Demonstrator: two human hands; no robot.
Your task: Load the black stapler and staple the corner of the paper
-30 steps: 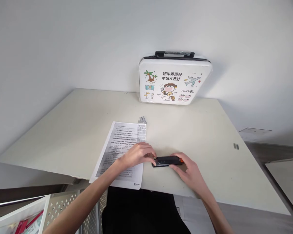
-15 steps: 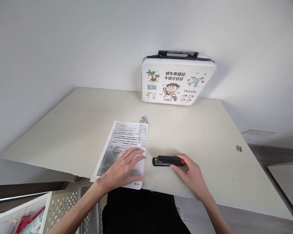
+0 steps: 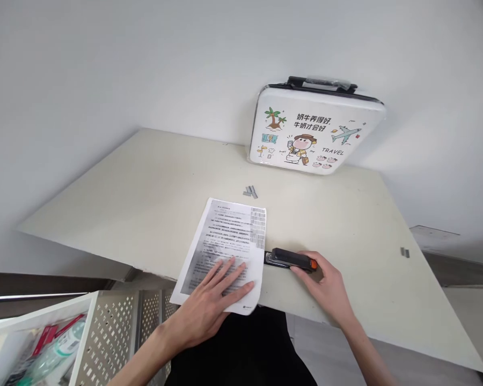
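Observation:
My left hand (image 3: 213, 300) holds a printed sheet of paper (image 3: 233, 233) near its lower edge, four spread fingers on top and the thumb out of sight below. The paper's bottom reaches the table's front edge. My right hand (image 3: 326, 281) grips the back end of a black stapler (image 3: 292, 258) with an orange part at its rear. The stapler lies on the table, its front pointing left. Its front tip meets the paper's right edge; whether it goes under the sheet is hard to see.
Several grey staple strips (image 3: 250, 191) lie beyond the paper, and more small strips (image 3: 404, 252) near the right edge of the table (image 3: 145, 177). A white cartoon-printed case (image 3: 314, 134) stands against the wall. A white perforated basket (image 3: 110, 327) with assorted items is at lower left.
The paper has shifted towards me and right, closing the gap to the stapler. My left hand has moved down to its lower edge, thumb now hidden. The view has turned slightly.

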